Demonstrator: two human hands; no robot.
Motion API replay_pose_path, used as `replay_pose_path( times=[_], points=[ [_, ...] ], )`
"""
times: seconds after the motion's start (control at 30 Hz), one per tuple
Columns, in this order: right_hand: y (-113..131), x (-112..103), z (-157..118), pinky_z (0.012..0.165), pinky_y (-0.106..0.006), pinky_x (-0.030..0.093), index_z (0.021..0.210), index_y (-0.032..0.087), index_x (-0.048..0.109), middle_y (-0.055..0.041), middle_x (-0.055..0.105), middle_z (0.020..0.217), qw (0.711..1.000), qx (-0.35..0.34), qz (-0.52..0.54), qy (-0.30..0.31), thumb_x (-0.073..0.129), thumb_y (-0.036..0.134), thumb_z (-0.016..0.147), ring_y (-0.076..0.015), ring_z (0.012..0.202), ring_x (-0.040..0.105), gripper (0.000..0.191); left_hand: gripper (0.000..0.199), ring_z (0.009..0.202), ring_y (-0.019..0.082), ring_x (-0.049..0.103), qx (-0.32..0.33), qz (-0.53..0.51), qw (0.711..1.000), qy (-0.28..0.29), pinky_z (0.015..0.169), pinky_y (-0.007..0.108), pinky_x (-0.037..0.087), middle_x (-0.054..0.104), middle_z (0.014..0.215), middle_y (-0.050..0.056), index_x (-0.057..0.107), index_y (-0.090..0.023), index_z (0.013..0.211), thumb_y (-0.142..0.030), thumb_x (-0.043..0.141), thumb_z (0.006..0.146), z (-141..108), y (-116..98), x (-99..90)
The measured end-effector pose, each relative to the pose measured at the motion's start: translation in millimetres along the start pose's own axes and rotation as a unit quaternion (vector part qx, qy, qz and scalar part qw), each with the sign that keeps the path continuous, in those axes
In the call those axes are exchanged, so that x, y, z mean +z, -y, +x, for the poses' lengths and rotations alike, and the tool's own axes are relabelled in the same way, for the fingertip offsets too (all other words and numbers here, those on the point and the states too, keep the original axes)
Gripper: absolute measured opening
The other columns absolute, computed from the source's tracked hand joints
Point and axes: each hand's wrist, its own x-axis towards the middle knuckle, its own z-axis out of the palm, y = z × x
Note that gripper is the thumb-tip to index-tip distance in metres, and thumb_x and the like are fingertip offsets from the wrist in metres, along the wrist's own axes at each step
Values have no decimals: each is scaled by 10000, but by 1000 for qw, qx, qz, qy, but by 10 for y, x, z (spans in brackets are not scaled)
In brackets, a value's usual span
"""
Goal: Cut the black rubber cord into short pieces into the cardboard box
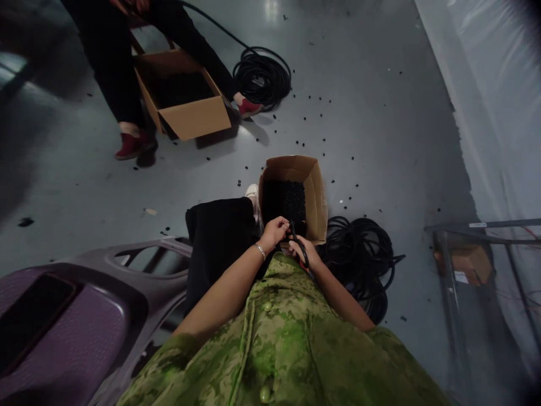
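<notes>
Over the near edge of an open cardboard box [316,197], both hands work close together. My left hand [274,232] is closed in a pinch, and whatever lies between its fingertips is too small and dark to make out. Closed round what look like dark scissors [295,232], with a bit of orange-red by the handle, is my right hand [303,249]. Their thin end points up beside the left fingertips. Many small black pieces [293,197] fill the bottom of the box.
A tangled black hose [359,248] lies right of the box. Ahead, a seated person's legs [112,67] straddle another cardboard box [196,118], beside a coiled hose [262,76]. Black bits dot the floor. A phone [36,318] rests on a purple stool [91,344] at left; a metal frame [486,225] stands right.
</notes>
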Motion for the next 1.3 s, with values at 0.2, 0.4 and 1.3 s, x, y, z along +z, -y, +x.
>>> replay_pose_path(
  times=[0.2, 0.4, 1.3],
  points=[
    [11, 3, -4, 564, -250, 485, 1119, 180, 667, 9, 655, 720, 1000, 7, -8, 0, 691, 520, 803, -139, 599, 609, 466, 64, 451, 72, 462, 26, 51, 998, -2, 508, 197, 392, 568, 572, -52, 593, -167, 747, -169, 636, 795, 30, 24, -13],
    [51, -2, -17, 601, -263, 498, 1130, 188, 665, -4, 663, 762, 1000, 2, -24, 5, 670, 490, 829, -154, 647, 615, 427, 81, 477, 91, 496, 34, 104, 994, -8, 537, 217, 421, 601, 593, -34, 608, -168, 739, -135, 604, 812, 33, -6, -25],
    [-204, 140, 84, 646, -249, 509, 1016, 197, 747, -23, 706, 683, 954, -96, -252, -130, 556, 395, 872, -186, 619, 663, 311, 273, 421, 61, 469, -108, -113, 987, -25, 455, 184, 390, 588, 558, -14, 542, -161, 672, -298, 696, 851, -90, -146, 4]
  ],
)
